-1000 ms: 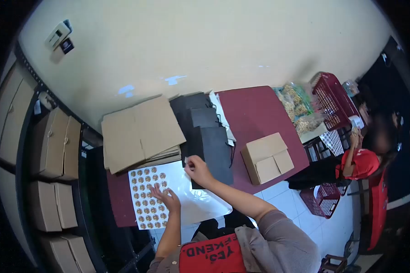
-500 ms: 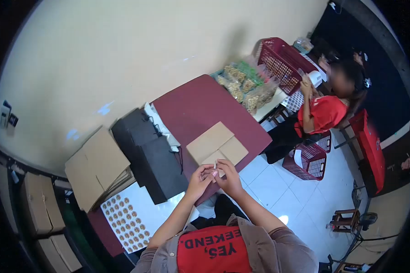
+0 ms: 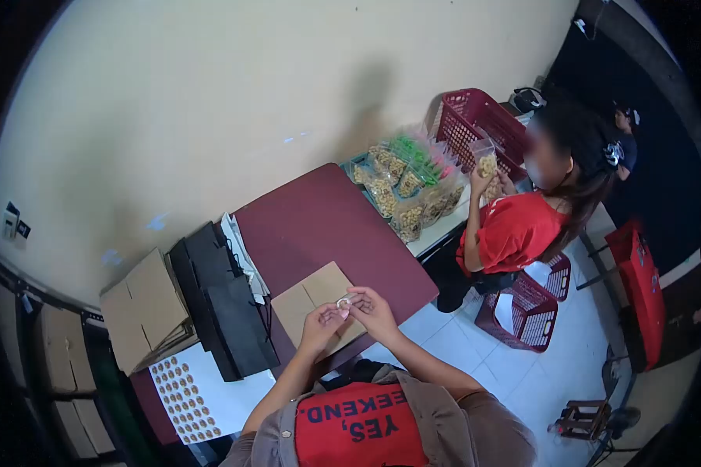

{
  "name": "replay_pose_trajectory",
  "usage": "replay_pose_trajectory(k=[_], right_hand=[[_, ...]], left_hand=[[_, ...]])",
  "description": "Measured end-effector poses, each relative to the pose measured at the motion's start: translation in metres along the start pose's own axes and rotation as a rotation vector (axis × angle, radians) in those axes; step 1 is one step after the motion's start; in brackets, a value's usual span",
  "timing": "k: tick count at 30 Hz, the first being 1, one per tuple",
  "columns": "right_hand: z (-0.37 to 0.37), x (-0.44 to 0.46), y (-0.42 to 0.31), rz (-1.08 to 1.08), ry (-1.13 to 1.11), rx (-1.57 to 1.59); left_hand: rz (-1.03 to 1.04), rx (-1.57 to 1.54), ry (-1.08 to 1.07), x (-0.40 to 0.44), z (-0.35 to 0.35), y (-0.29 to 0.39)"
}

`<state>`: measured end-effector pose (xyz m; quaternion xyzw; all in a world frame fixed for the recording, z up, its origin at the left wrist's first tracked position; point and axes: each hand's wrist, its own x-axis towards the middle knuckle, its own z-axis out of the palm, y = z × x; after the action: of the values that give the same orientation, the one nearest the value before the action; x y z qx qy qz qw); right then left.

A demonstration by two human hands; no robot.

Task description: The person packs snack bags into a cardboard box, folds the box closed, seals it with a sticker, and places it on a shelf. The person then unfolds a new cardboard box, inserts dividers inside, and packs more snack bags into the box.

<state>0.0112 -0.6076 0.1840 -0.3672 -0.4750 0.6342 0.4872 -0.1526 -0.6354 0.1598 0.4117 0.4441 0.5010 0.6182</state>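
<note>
My left hand (image 3: 321, 325) and my right hand (image 3: 372, 313) meet over a flat brown cardboard piece (image 3: 297, 306) on the maroon table (image 3: 288, 210). Between their closed fingertips is a small whitish curled strip (image 3: 343, 303), too small to name surely. Both hands seem to pinch it, one from each side. The cardboard lies under my hands near the table's front edge, partly hidden by them.
Black bags (image 3: 224, 303) and stacked cardboard (image 3: 144, 300) stand left, beside a sheet of round stickers (image 3: 187, 397). Filled snack bags (image 3: 401, 183) and a maroon basket (image 3: 475, 117) sit at the back right. A co-worker in a red shirt (image 3: 518, 233) holds a clear bag (image 3: 485, 159).
The view has shifted, so the table and my hands appear farther left. The whitish strip now shows as a curl between my fingers. The co-worker's held bag is now plainly visible.
</note>
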Motion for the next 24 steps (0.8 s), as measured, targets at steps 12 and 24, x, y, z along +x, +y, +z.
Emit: replay_pose_trajectory(k=[12,24], right_hand=[[-0.022,0.026,0.021,0.196,-0.301,-0.270],[-0.030,0.072,0.028,0.160,-0.356,-0.248]], left_hand=[[-0.029,0.283,0.303,-0.019,0.001,0.007],[0.103,0.021,0.350,-0.001,-0.029,0.000]])
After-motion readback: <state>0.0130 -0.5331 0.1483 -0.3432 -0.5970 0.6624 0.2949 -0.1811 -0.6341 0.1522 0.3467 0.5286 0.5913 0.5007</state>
